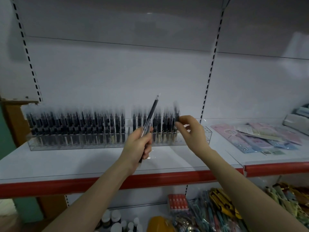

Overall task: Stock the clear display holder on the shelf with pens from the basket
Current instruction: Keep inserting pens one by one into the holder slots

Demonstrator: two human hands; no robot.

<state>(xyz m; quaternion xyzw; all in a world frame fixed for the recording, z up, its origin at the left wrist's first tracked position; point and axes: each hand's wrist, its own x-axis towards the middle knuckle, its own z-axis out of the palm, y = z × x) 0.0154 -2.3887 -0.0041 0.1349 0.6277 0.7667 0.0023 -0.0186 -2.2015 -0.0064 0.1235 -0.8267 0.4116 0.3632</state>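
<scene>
The left hand (139,144) is curled round a held pen (151,113). It grips the low part. The pen is long and thin, and it leans. Its pale tip points up and to the right, toward the back wall, and its dark end sticks out under the hand. It may be more than one pen; the blur makes that hard to tell.

The right hand (192,131) pinches an end pen (176,113) between thumb and fingertips. This pen stands almost straight up, tip on top. It is at the right end of the row of pens (75,124). Whether its foot sits in a slot is hidden.

The row stands upright in the clear display holder (206,133), with one gap near the middle. The holder lies long ways, left to right, on the white shelf (83,161) with the red edge.

Pink and blue packets (260,138) lie flat on the shelf, to the right of the holder.
</scene>
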